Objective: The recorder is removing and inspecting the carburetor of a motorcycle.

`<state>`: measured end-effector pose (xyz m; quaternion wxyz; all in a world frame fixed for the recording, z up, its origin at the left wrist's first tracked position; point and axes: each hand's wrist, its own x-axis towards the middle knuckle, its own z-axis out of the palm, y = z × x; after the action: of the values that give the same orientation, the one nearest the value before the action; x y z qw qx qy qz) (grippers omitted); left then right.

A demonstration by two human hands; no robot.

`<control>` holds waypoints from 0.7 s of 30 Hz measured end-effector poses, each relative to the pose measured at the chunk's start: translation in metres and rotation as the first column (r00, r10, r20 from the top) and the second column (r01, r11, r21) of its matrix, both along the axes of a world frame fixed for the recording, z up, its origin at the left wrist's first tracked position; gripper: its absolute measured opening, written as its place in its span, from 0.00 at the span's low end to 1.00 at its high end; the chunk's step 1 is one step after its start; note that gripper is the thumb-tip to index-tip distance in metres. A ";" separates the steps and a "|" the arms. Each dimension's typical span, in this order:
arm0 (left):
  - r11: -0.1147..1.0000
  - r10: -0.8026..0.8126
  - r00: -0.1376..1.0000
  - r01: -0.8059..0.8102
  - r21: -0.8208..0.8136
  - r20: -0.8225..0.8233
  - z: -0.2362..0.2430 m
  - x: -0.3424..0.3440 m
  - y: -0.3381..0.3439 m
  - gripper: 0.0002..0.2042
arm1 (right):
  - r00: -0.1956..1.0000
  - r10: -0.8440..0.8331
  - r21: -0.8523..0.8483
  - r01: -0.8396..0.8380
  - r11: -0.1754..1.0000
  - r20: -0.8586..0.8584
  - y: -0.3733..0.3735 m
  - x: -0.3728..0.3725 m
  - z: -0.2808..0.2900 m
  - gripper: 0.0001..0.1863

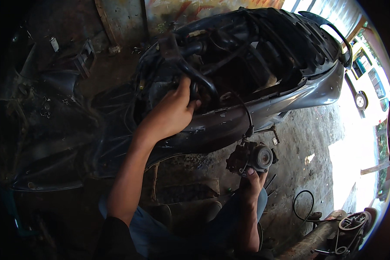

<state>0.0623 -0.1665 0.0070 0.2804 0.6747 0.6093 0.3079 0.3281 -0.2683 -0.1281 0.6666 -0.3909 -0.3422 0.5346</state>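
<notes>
A dark scooter (203,134) with its seat off stretches across the view, its inner frame and engine bay exposed. My left hand (171,112) reaches into that opening, below a curved black frame tube (188,71). Its forefinger and thumb bend around a small dark round part, too shadowed to name. Lower right, my right hand (255,184) grips a grimy metal carburetor (250,157) from beneath, thumb against its body. The carburetor's round mouth faces up, beside the scooter. From its top a black cable (250,117) runs up into the scooter body.
A slatted black tail section (310,43) covers the scooter's rear. On the floor below lies a dark flat piece (188,191). At lower right are a looped black hose (303,195) and a belt on a pulley (353,222). A white vehicle (370,84) stands outside in bright light.
</notes>
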 end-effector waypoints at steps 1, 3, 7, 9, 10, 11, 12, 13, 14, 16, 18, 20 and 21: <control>1.000 -0.022 0.998 0.021 -0.013 -0.067 0.000 -0.001 0.000 0.28 | 1.000 -0.002 -0.016 0.002 1.000 0.009 0.000 0.000 -0.001 0.51; 0.996 -0.045 0.996 0.040 -0.075 -0.071 0.000 -0.004 0.000 0.28 | 1.000 0.001 -0.017 -0.001 1.000 0.006 0.000 0.000 -0.002 0.51; 0.986 -0.091 0.993 0.079 -0.145 -0.079 0.003 -0.005 0.002 0.29 | 1.000 -0.001 -0.017 0.001 1.000 0.002 0.000 0.000 -0.002 0.51; 0.987 -0.098 0.990 0.084 -0.134 -0.102 0.004 -0.005 0.002 0.29 | 1.000 -0.005 0.020 0.005 1.000 0.000 0.000 0.000 -0.002 0.52; 0.987 -0.103 0.986 0.086 -0.134 -0.128 0.004 -0.005 0.002 0.30 | 1.000 -0.008 0.007 0.008 1.000 0.015 0.000 0.001 -0.002 0.52; 0.989 -0.103 0.987 0.088 -0.122 -0.125 0.004 -0.004 0.002 0.30 | 1.000 -0.004 0.009 0.004 1.000 0.016 0.000 0.001 -0.002 0.52; 0.985 -0.093 0.986 0.070 -0.158 -0.141 0.004 -0.004 0.001 0.30 | 1.000 0.002 0.027 -0.003 1.000 0.004 0.000 0.002 -0.003 0.52; 0.979 -0.083 0.984 0.052 -0.195 -0.158 0.003 -0.004 0.001 0.30 | 1.000 0.001 0.006 -0.001 1.000 0.017 0.000 0.003 -0.004 0.52; 0.979 -0.084 0.984 0.051 -0.198 -0.159 0.002 -0.004 0.001 0.30 | 1.000 0.009 -0.003 -0.009 1.000 0.022 0.000 0.003 -0.005 0.52; 0.988 -0.019 0.990 -0.002 -0.156 -0.138 -0.003 -0.005 0.000 0.29 | 1.000 0.016 -0.013 -0.015 1.000 0.024 0.001 0.004 -0.006 0.52; 0.976 -0.103 0.994 0.106 -0.188 0.025 -0.007 -0.013 0.002 0.27 | 0.999 0.032 0.010 -0.032 0.999 0.011 0.002 0.004 -0.007 0.52; 0.958 -0.197 0.961 0.231 -0.172 0.195 -0.012 -0.022 0.008 0.24 | 0.999 0.032 0.009 -0.032 0.999 0.006 0.001 0.002 -0.008 0.52; 0.944 -0.212 0.961 0.248 -0.215 0.176 -0.016 -0.025 0.012 0.22 | 1.000 0.029 0.004 -0.029 1.000 0.004 0.001 0.001 -0.008 0.52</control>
<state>0.0372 -0.1546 -0.0086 0.4378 0.6782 0.5354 0.2486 0.3294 -0.2677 -0.1362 0.6587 -0.3856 -0.3501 0.5429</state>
